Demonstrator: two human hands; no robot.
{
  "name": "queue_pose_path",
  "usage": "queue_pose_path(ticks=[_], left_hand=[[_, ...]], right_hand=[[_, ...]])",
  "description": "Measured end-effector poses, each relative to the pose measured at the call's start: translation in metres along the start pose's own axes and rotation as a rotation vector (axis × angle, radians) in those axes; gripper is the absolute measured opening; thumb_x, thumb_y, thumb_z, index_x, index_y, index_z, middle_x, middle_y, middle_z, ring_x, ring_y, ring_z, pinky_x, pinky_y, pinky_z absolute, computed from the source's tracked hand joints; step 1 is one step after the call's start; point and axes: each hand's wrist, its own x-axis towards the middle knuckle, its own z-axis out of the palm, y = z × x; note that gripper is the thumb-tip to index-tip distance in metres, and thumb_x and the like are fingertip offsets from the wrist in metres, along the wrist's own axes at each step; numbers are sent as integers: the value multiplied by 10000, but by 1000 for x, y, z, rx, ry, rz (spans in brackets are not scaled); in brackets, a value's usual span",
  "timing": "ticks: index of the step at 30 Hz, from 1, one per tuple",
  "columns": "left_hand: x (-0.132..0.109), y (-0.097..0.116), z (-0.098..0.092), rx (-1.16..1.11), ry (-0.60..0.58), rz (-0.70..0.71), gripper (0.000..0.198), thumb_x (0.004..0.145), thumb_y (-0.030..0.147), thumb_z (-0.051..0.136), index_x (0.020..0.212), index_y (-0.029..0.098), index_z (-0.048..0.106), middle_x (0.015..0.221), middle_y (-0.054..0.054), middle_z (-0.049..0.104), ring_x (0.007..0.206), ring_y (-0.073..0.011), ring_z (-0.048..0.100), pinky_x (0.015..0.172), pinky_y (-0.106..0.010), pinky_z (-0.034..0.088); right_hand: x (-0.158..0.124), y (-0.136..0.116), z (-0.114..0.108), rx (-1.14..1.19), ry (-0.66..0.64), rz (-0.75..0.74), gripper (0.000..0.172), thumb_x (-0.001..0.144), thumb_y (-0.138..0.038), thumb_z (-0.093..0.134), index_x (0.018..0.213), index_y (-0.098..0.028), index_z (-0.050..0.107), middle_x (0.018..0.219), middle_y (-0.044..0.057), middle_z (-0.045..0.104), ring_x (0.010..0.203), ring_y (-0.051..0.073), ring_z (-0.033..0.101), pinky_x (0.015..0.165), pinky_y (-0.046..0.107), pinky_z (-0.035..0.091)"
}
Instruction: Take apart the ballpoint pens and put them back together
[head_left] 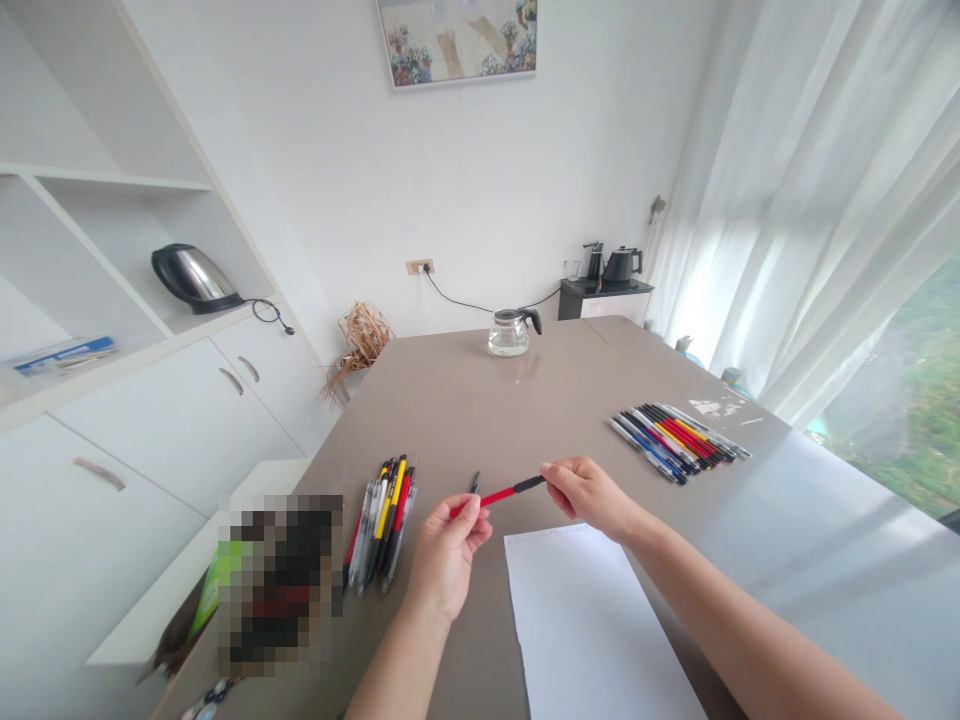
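A red pen (496, 497) with a black grip is held level over the table between both hands. My left hand (450, 550) pinches its red barrel. My right hand (589, 495) has thumb and fingers closed at the black end, hiding the tip. Just behind my left fingers a short dark pen end (475, 482) shows; whether it lies on the table or is held, I cannot tell. Left of my left hand lies a loose bunch of pens (382, 515) in mixed colours. White paper (592, 620) rests below my right hand.
A neat row of pens (675, 440) lies at the right. Toward the far edge of the brown table (435, 400) stands a glass pot (509, 335) with clear liquid. Torn white scraps (720, 406) lie near the right edge. A blurred-out patch (281, 585) covers something at the left.
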Motion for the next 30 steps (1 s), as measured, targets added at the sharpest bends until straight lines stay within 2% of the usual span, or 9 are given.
queue_pose_path(ticks=[8,17,24,30], left_hand=[[-1,0,0,10,-34,-4,150,677,210,650,791,133,589,661,-18,612,600,-78,555,627,-210,458],[-1,1,2,-9,24,-6,179,633,221,684,768,139,599,639,-14,611,574,-78,551,595,-203,455],[-1,1,2,17,19,6,195,630,227,685,773,126,598,636,-16,607,580,-80,550,599,-209,460],[-1,1,2,35,21,19,216,627,236,687,786,121,599,643,-22,612,578,-85,555,598,-218,463]], right_hand=[[2,7,-1,-17,17,79,541,784,-495,324,389,-147,449,333,-13,400,343,64,334,403,207,297],[10,18,4,-65,166,60,334,721,-486,453,638,-168,511,474,-40,455,377,57,316,356,180,241],[11,21,4,-210,208,51,448,730,-547,398,492,-169,427,409,-38,390,364,63,307,358,197,235],[11,18,6,-206,190,24,494,741,-574,355,461,-169,390,401,-32,382,369,65,309,368,199,247]])
